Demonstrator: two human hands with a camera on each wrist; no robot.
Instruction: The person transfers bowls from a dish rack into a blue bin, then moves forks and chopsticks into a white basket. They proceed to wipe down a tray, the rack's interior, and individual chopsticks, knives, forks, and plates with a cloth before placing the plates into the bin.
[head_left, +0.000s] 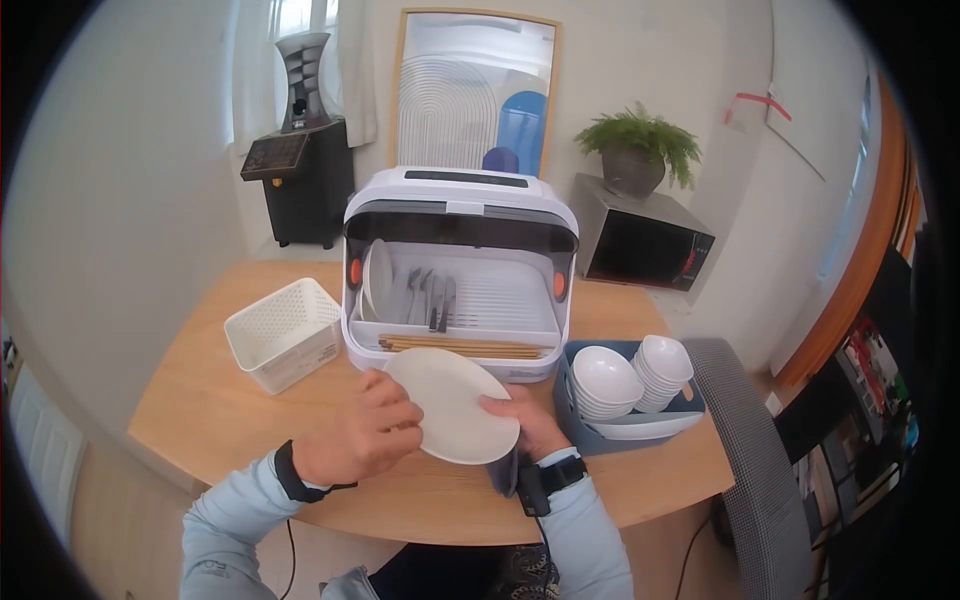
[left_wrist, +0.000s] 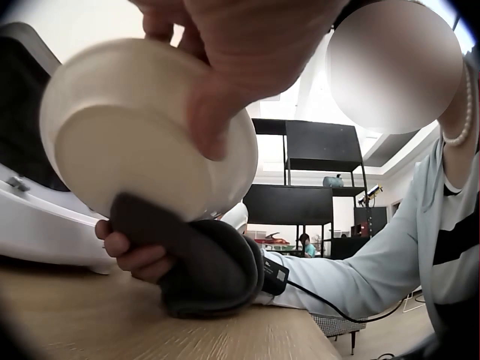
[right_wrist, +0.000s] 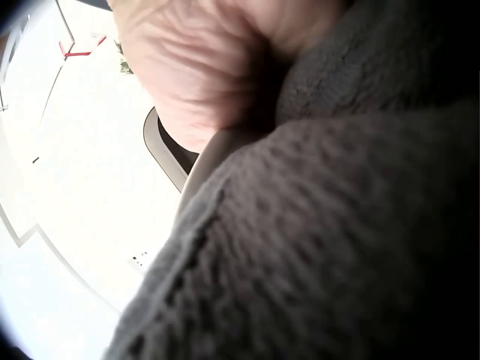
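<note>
A white plate (head_left: 455, 408), tilted with its face up, is held between both hands above the front of the table. The left hand (head_left: 365, 430) pinches its left rim, and the left wrist view shows that thumb (left_wrist: 210, 124) against the plate's underside. At the right rim, the right hand (head_left: 532, 420) grips the plate with its thumb on the upper face. A dark grey cloth (left_wrist: 214, 259) lies in the right hand, pressed against the plate's underside. This cloth (right_wrist: 315, 247) fills much of the right wrist view.
Behind the plate stands a white dish cabinet (head_left: 460, 200), its front open, with plates (head_left: 377, 280), cutlery (head_left: 432, 300) and chopsticks (head_left: 460, 347) inside. A white basket (head_left: 285, 333) is on the left. On the right, a blue bin (head_left: 640, 432) holds stacked white bowls (head_left: 607, 380).
</note>
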